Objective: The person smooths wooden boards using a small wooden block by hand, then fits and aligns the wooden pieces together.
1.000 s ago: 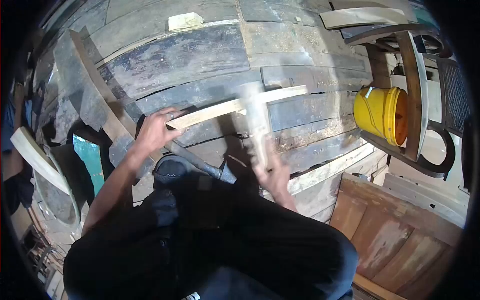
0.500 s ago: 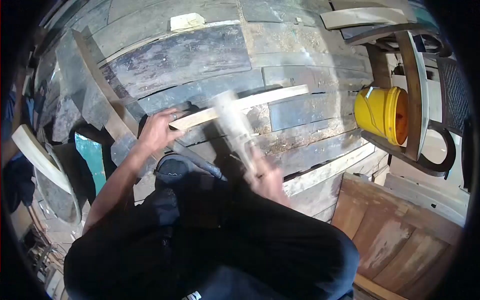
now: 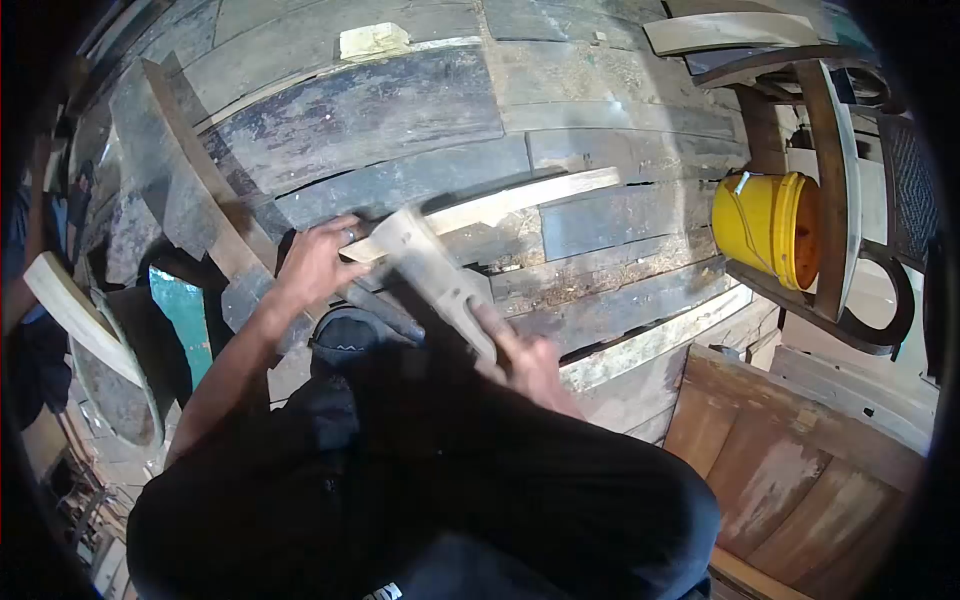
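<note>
My left hand is closed around the near left end of a long, slightly curved wooden strip, thumb below and fingers above. In my right hand is a long pale flat tool with a slot in its body and a brown grip. Its broad far end overlaps the strip just right of my left hand; whether it touches the wood I cannot tell. A dark bar lies under the strip, beside my foot.
Worn floor planks carry shavings and a pale wood block. A yellow bucket lies tipped at right beside wooden frame pieces. A brown panel is at lower right. An angled board and a curved piece are at left.
My right hand's tool has shifted left and slightly downward along the strip, closer to my left hand. The left hand and the strip have hardly moved.
</note>
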The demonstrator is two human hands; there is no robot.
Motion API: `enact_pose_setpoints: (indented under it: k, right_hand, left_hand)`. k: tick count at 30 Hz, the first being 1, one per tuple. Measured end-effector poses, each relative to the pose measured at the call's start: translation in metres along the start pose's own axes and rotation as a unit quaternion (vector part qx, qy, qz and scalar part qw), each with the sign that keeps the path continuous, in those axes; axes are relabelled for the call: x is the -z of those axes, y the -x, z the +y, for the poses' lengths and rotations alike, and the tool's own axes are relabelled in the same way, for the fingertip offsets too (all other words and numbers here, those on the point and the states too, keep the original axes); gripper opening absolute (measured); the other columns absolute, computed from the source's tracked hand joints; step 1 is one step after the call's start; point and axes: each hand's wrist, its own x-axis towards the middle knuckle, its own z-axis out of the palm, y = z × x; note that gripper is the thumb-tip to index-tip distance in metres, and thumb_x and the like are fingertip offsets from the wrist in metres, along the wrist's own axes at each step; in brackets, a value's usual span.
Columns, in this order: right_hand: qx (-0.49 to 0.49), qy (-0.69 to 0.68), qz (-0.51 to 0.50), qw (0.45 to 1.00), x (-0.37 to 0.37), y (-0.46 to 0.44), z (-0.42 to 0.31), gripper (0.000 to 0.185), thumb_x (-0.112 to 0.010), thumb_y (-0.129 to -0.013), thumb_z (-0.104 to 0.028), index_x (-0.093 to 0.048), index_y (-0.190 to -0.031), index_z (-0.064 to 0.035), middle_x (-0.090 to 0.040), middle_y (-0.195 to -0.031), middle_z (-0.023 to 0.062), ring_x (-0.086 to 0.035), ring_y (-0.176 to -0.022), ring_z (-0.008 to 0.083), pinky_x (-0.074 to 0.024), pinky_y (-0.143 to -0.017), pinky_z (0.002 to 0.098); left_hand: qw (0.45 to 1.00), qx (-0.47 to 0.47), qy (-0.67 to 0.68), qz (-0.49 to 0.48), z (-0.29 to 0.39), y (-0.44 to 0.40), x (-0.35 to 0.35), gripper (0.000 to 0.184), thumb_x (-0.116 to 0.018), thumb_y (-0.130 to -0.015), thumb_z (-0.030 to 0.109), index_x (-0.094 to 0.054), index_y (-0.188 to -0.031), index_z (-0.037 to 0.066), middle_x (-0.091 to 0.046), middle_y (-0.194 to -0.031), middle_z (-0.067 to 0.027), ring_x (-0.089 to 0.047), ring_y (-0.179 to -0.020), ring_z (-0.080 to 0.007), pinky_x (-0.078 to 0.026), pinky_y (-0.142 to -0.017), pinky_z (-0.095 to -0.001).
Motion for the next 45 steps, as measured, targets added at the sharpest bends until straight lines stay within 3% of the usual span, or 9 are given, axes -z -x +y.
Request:
enact_pose_setpoints:
  k: [10,14,17,24,25,29,31,38,45]
  right_hand:
    - [-0.266,-0.183,0.246,0.914,0.029,-0.025,0.079,0.074,-0.071,-0.099,-0.008,-0.039,-0.167,-0.0087,-0.059,-0.155,0.0197,-0.061,-0.134,0.0203,-0.0509,-0.109,0.0340]
    - [-0.089,-0.076,0.032,0.993,-0.001,0.006,0.013,0.076,-0.084,-0.082,-0.016,-0.061,-0.154,-0.0247,-0.077,-0.093,0.0218,-0.075,-0.081,0.0382,-0.0603,-0.080,0.0428]
    - [0.004,-0.016,-0.017,1.000,0.007,0.007,0.018,0.076,-0.083,-0.083,-0.020,-0.060,-0.155,-0.0256,-0.079,-0.097,0.0193,-0.075,-0.074,0.0319,-0.0607,-0.078,0.0433]
    - [-0.168,-0.095,0.259,0.946,0.034,-0.034,0.092,0.072,-0.072,-0.096,-0.012,-0.046,-0.163,-0.0089,-0.075,-0.130,0.0212,-0.077,-0.108,0.0235,-0.0626,-0.089,0.0366]
    - [-0.246,-0.145,0.216,0.934,0.025,-0.030,0.069,0.071,-0.072,-0.096,-0.011,-0.048,-0.162,-0.0095,-0.079,-0.120,0.0205,-0.078,-0.100,0.0218,-0.0629,-0.087,0.0362]
    - [0.058,-0.024,0.067,0.996,-0.005,-0.007,0.001,0.079,-0.088,-0.080,-0.024,-0.061,-0.154,-0.0290,-0.075,-0.086,0.0183,-0.075,-0.069,0.0318,-0.0616,-0.070,0.0437]
    - [-0.041,-0.017,-0.075,0.996,0.010,0.004,-0.004,0.079,-0.087,-0.082,-0.024,-0.059,-0.155,-0.0333,-0.075,-0.087,0.0168,-0.074,-0.071,0.0350,-0.0625,-0.074,0.0426]
    - [-0.284,-0.158,0.251,0.912,0.036,-0.022,0.089,0.070,-0.070,-0.099,-0.012,-0.043,-0.164,-0.0044,-0.056,-0.158,0.0225,-0.060,-0.139,0.0267,-0.0448,-0.117,0.0359]
    - [-0.067,-0.055,0.032,0.996,0.000,0.004,0.001,0.079,-0.080,-0.088,-0.020,-0.053,-0.161,-0.0279,-0.077,-0.103,0.0233,-0.077,-0.083,0.0375,-0.0602,-0.075,0.0408]
  left_hand:
    - [0.999,0.017,0.029,-0.028,0.009,-0.005,0.008,0.058,-0.084,-0.082,0.025,-0.072,-0.136,0.010,-0.071,-0.137,-0.0117,-0.070,-0.119,-0.0364,-0.057,-0.103,-0.0443]
    - [0.999,0.005,0.040,-0.021,0.008,-0.005,0.006,0.057,-0.084,-0.082,0.024,-0.072,-0.136,0.009,-0.071,-0.135,-0.0118,-0.070,-0.118,-0.0372,-0.057,-0.102,-0.0448]
    - [1.000,-0.020,0.009,-0.011,0.000,-0.002,0.001,0.056,-0.083,-0.083,0.024,-0.072,-0.136,0.009,-0.071,-0.133,-0.0119,-0.070,-0.117,-0.0370,-0.057,-0.101,-0.0447]
    - [0.999,0.000,0.043,-0.008,0.010,-0.005,0.009,0.057,-0.084,-0.082,0.022,-0.072,-0.136,0.010,-0.072,-0.132,-0.0115,-0.070,-0.116,-0.0374,-0.057,-0.100,-0.0443]
    - [0.999,0.002,0.044,-0.015,0.011,-0.005,0.009,0.058,-0.084,-0.082,0.022,-0.072,-0.136,0.010,-0.072,-0.132,-0.0114,-0.070,-0.116,-0.0375,-0.057,-0.100,-0.0443]
    - [0.999,0.000,0.048,-0.015,0.006,-0.001,0.004,0.058,-0.085,-0.081,0.022,-0.071,-0.136,0.008,-0.072,-0.131,-0.0115,-0.070,-0.117,-0.0377,-0.057,-0.100,-0.0446]
    - [1.000,-0.022,-0.007,-0.002,0.002,0.000,0.003,0.057,-0.084,-0.081,0.020,-0.071,-0.135,0.008,-0.071,-0.130,-0.0116,-0.069,-0.117,-0.0378,-0.057,-0.100,-0.0452]
    - [0.999,0.004,0.051,0.001,0.013,-0.004,0.008,0.054,-0.083,-0.082,0.019,-0.072,-0.134,0.011,-0.072,-0.128,-0.0086,-0.070,-0.115,-0.0376,-0.057,-0.098,-0.0452]
    - [1.000,-0.018,0.018,-0.002,0.007,-0.001,0.004,0.057,-0.083,-0.082,0.021,-0.072,-0.136,0.011,-0.071,-0.133,-0.0117,-0.069,-0.118,-0.0363,-0.057,-0.101,-0.0446]
